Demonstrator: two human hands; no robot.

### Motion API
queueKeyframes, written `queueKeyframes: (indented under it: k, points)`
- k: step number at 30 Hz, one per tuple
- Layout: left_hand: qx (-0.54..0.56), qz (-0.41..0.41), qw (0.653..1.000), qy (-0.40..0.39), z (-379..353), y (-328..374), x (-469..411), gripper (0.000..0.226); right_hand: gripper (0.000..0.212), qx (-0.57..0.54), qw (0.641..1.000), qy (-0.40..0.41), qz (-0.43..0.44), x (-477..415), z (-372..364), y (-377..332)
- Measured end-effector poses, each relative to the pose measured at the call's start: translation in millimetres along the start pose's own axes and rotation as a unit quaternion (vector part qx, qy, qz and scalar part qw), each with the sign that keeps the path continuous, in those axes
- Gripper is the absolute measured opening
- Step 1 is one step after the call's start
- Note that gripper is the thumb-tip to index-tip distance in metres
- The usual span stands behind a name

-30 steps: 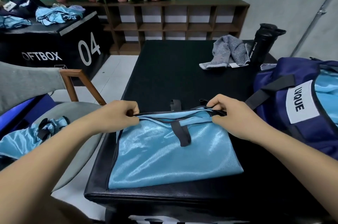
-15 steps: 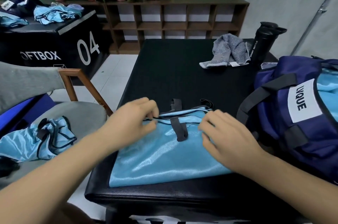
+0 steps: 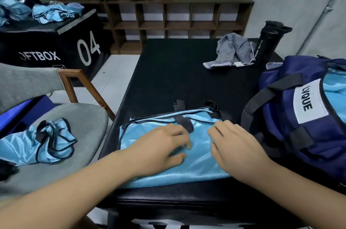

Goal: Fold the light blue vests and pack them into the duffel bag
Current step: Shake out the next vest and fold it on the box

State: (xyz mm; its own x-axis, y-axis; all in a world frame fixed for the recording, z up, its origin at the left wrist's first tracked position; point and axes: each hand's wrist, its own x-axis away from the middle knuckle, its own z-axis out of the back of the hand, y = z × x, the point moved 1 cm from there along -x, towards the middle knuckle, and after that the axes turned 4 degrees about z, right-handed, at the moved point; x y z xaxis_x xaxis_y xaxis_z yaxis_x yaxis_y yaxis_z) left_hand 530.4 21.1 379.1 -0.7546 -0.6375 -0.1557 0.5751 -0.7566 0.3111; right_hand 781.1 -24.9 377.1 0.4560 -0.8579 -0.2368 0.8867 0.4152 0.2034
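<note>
Just left of the duffel bag [image 3: 292, 122], already showing light blue inside, a folded vest [image 3: 196, 170] lies on the table [image 3: 177, 71]; left hand [image 3: 164, 146] and right hand [image 3: 236, 146] press it flat, grip slack, holding nothing; farther left a crumpled vest [image 3: 28, 146] waits.

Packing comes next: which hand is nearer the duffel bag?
Right. The right hand lies on the vest beside the bag; the left hand rests on the vest's middle, farther off.
</note>
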Motion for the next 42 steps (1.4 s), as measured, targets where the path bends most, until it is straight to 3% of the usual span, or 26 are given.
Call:
queueKeyframes:
  k: [2,6,9,16,22,28,32,42]
  points:
    - [-0.019,0.009,1.000,0.000,-1,-7,0,0.033,0.018,-0.001,1.000,-0.026,-0.003,-1,-1,1]
    - [-0.064,0.051,0.996,-0.041,0,-18,0,0.061,0.063,-0.009,0.999,-0.032,-0.013,-3,-1,8]
    - [-0.077,0.096,0.990,-0.072,4,-27,-2,0.082,0.077,-0.018,0.998,-0.064,-0.021,-6,-4,13]
    - [-0.031,0.140,0.984,-0.106,16,-36,-4,0.084,0.099,-0.090,0.981,-0.163,-0.056,-17,-5,20]
    - [0.059,0.154,0.986,-0.036,42,-48,-1,0.078,0.086,-0.090,0.992,-0.081,-0.039,-18,14,17]
    - [0.042,0.145,0.989,-0.003,53,-58,-2,0.032,0.051,-0.146,0.989,-0.001,0.021,-29,26,-9]
    - [0.026,0.178,0.984,0.018,65,-72,3,0.028,0.033,-0.177,0.982,-0.015,0.063,-39,27,-47]
    - [-0.026,0.315,0.942,-0.112,76,-119,18,0.038,0.045,-0.160,0.972,0.008,0.173,-48,32,-161]
